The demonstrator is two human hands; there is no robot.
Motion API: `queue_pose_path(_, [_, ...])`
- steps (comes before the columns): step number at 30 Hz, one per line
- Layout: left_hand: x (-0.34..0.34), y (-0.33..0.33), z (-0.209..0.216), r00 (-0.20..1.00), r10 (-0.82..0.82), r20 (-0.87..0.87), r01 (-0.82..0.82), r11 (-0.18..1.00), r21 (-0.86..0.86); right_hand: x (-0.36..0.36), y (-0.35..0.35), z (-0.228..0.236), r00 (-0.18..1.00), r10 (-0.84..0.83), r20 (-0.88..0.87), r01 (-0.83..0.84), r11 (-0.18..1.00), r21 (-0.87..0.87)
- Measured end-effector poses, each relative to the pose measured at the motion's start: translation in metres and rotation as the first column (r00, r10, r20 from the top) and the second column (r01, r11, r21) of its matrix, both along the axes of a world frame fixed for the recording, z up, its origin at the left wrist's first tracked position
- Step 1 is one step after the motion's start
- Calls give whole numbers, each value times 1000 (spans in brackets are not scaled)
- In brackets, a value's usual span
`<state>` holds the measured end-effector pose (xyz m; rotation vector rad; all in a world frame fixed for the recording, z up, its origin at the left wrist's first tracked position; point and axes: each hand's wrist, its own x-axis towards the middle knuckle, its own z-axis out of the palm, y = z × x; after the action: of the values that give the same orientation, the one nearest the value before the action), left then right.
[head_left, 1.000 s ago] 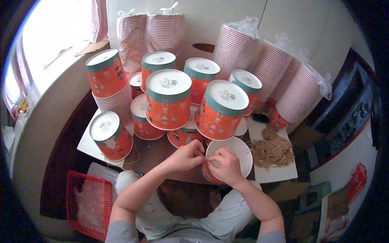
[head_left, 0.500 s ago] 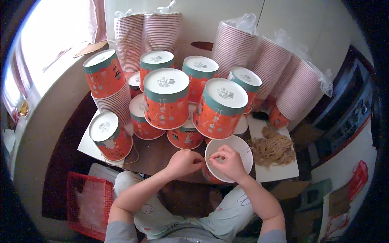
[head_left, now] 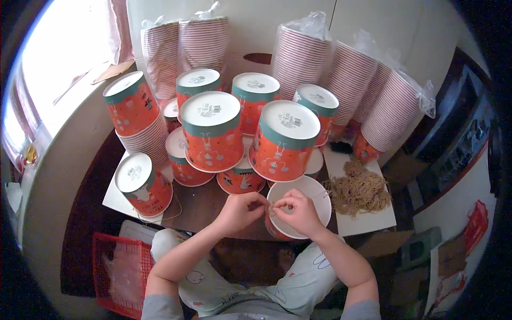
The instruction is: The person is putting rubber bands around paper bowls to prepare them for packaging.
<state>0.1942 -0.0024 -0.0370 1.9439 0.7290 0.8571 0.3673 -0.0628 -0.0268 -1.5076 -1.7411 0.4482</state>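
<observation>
An open paper bucket (head_left: 314,198) with a white inside and orange outside stands mouth up at the table's front edge. At its left rim, my left hand (head_left: 239,213) is closed, thumb and forefinger pinching a short bit of tan string (head_left: 271,208). My right hand (head_left: 300,214) reaches over the bucket's mouth and pinches the same string close to the left fingertips. The string's exact path through the rim is too small to make out. On the right rim a thin strand shows, near a tangled heap of tan string (head_left: 358,193).
Upside-down orange and green buckets (head_left: 210,128) are piled behind my hands. One bucket with a string handle (head_left: 144,184) stands at the left. Bagged stacks of buckets (head_left: 304,58) line the wall. A red basket (head_left: 120,277) sits low on the left.
Both hands stay at the bucket's left rim, with only a small shift of the fingertips on the string. The whole view has moved slightly.
</observation>
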Motion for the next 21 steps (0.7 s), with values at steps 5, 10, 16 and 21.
queue_pose_path(5, [-1, 8, -5, 987, -90, 129, 139, 885, -444, 0, -1, 1, 1000, 0, -3, 0, 999, 35])
queue_pose_path(10, [-2, 7, 1, 965, -115, 236, 241, 748, -618, -1, 0, -2, 1000, -16, -4, 16, 1000, 26])
queue_pose_path(16, [0, 9, -10, 981, -158, 115, 195, 798, -570, -2, -1, -1, 1000, -20, 6, 20, 1000, 7])
queue_pose_path(21, [0, 9, -9, 977, -177, 120, 213, 753, -622, -2, -1, -2, 999, -20, 41, 18, 999, 44])
